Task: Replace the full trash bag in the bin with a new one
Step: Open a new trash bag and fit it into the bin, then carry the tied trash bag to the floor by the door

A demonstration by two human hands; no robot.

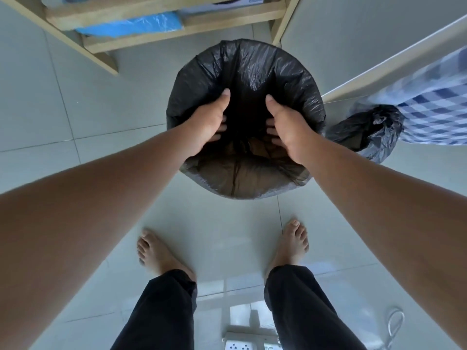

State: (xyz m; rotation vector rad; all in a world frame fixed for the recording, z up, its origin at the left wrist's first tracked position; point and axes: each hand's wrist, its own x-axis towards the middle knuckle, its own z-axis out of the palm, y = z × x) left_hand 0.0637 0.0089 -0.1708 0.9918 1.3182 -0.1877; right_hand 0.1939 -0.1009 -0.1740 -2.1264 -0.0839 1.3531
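While our left hand (211,120) & right hand (286,125) grip the thin black plastic liner (285,72) inside the round bin (242,184), hard pushing could tear it.

Soft, even daylight; a window glare reflects off the glossy tiled floor (235,294) between the feet. Wide-angle bending warps the edges, and both forearms look blurred and oversized.
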